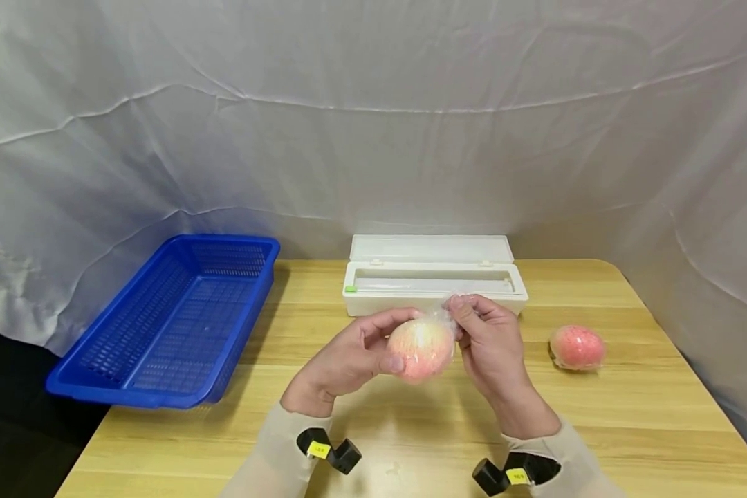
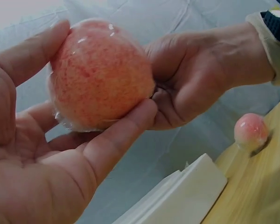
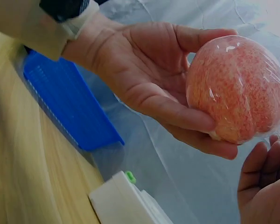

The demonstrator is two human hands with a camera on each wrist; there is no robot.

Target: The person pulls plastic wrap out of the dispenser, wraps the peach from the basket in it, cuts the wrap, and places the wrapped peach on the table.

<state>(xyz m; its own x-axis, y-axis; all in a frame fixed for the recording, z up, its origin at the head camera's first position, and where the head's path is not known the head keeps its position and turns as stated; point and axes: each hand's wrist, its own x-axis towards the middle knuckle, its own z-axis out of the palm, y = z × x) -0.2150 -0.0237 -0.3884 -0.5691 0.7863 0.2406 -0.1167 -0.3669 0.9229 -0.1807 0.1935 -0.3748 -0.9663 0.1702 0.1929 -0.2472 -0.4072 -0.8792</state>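
A pink and pale yellow peach [image 1: 420, 349] in clear plastic wrap is held up over the table. My left hand [image 1: 361, 353] grips it from the side, thumb on the near face and fingers curled behind. My right hand [image 1: 490, 342] pinches the gathered film [image 1: 443, 315] at the peach's upper right. The wrap lies taut and shiny over the peach [image 3: 238, 88] in the right wrist view, where the cleft shows. Another wrapped peach [image 1: 577, 348] lies on the table to the right, apart from both hands.
Behind the hands stands a white cling film box [image 1: 436, 304], lid raised, a roll inside and a green slider [image 1: 351, 289] at its left end. A blue plastic basket [image 1: 224, 366] sits at the left of the wooden table [image 1: 647, 415]. Grey cloth [image 1: 411, 152] hangs behind.
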